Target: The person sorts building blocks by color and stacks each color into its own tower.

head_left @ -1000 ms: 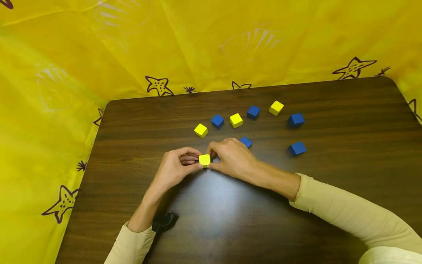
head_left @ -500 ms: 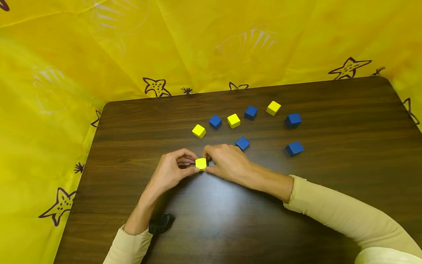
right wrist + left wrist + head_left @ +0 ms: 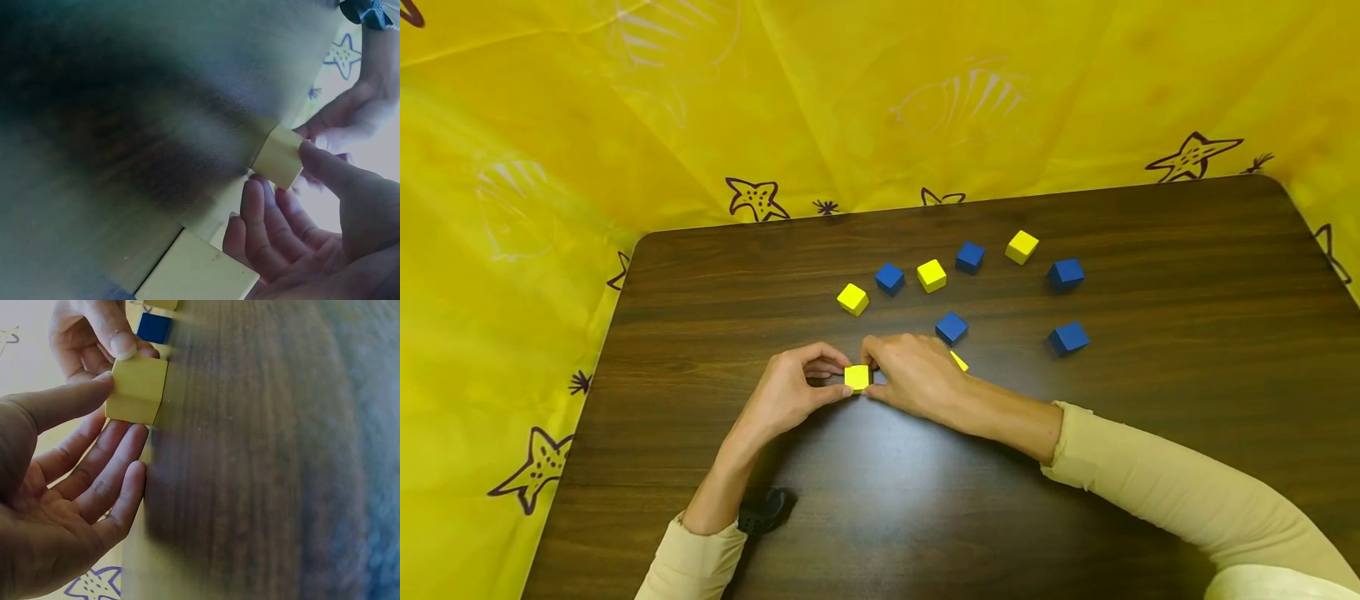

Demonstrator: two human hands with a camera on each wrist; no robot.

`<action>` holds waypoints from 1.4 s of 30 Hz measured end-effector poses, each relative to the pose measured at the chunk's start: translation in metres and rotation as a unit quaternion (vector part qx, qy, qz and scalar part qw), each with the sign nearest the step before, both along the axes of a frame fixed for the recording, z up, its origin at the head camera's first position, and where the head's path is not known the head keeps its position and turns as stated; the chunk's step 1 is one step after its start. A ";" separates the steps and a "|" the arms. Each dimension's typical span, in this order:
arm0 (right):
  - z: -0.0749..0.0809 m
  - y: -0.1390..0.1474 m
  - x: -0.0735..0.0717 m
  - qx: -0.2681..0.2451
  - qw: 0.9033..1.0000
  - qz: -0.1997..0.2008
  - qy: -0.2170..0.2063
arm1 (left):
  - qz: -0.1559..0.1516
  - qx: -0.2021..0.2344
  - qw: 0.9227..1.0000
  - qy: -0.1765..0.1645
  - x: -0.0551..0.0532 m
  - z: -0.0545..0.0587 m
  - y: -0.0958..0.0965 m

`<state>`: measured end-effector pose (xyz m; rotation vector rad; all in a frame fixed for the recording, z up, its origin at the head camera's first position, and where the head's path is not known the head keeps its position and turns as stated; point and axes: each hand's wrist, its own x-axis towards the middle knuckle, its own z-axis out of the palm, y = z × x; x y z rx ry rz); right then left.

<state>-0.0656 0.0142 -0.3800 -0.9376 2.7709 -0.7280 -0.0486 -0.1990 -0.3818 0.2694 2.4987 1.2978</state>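
Note:
A yellow cube [image 3: 857,378] is between my two hands at the middle of the table in the head view. My left hand [image 3: 786,385] pinches it from the left, its thumb [image 3: 81,400] on the near side. From the right, my right hand [image 3: 917,375] pinches the same cube, thumb and fingers at its edges. The cube [image 3: 279,156] is low at the tabletop in the right wrist view; whether it touches the wood I cannot tell. Mostly hidden behind my right hand is another yellow cube [image 3: 959,362], which the right wrist view shows close by.
Beyond the hands, yellow cubes [image 3: 932,276] and blue cubes [image 3: 970,257] are scattered on the dark wooden table [image 3: 715,292]. One blue cube [image 3: 952,328] lies just past my right hand. A yellow cloth [image 3: 850,100] with sea-creature drawings hangs behind the table.
Both hands and the yellow cube between them have shifted slightly toward me. A sliver of another yellow cube now shows behind my right hand, and the blue cube there is less covered.

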 end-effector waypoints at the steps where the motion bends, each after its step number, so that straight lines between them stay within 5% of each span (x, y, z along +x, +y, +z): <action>1: 0.000 0.000 0.000 0.000 1.000 0.001 0.000 | -0.001 0.001 1.000 -0.004 0.000 0.000 0.000; 11: 0.001 0.002 0.000 -0.004 1.000 0.004 -0.014 | -0.007 0.008 1.000 -0.018 -0.001 -0.003 -0.004; 22: 0.005 0.026 -0.004 -0.111 0.991 -0.007 -0.073 | -0.005 0.009 1.000 -0.021 -0.002 -0.003 -0.003; 42: 0.007 0.057 -0.006 -0.147 0.988 -0.003 -0.038 | -0.004 0.010 1.000 -0.021 0.001 -0.004 -0.001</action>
